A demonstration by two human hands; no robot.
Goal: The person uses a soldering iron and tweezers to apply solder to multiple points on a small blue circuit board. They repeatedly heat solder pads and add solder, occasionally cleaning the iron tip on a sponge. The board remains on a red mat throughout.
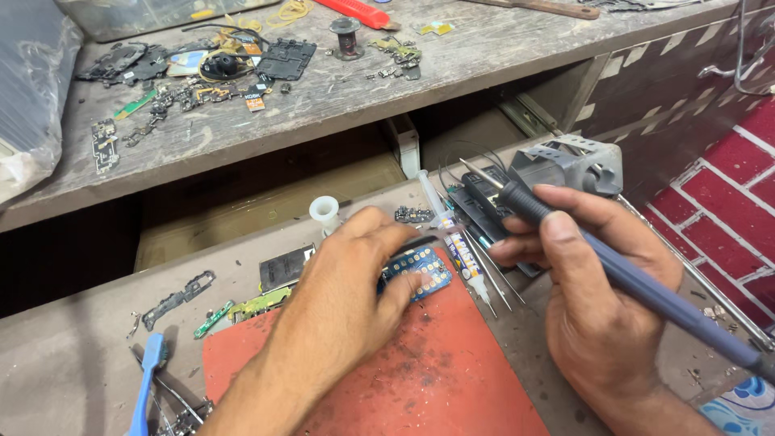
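We press the small blue circuit board [416,271] with our left hand [347,303], fingers flat and open, onto the red rubber mat [420,379] on the table [73,363], while our right hand [593,307] grips a grey-handled soldering iron [638,278].

A cluttered repair bench in daylight

A worn grey wooden shelf [339,97] strewn with small electronic scrap stands above a dusty lower worktop [73,363], a dark gap between them. At right, a floor of red brick-pattern tiles [726,202] with pale joints meets a darker chequered panel [646,81].
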